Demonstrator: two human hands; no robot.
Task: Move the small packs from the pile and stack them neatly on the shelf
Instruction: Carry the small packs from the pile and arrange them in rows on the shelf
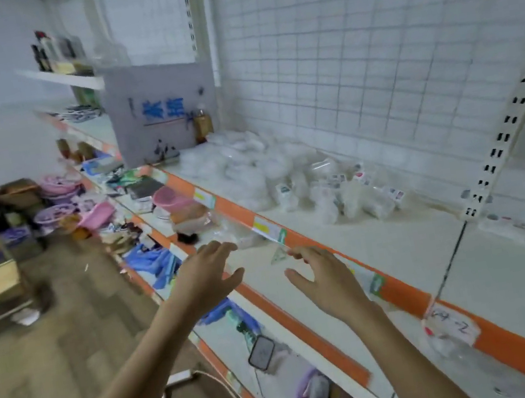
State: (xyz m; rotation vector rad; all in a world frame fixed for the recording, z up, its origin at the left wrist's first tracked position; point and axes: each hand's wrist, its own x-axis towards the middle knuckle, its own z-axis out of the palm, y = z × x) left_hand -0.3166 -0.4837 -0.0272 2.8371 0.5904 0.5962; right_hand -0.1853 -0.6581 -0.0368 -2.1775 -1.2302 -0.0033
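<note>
Evidently both the left hand (209, 273) and right hand (328, 278) were spread and empty, apart, below the shelf (401, 245) edge. The pile of clear plastic packs (284, 174) lay further back; probably light, crinkly, slippery, best pinched across their bodies.

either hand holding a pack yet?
No. The left hand and right hand are both open and empty, short of the pile.
</note>
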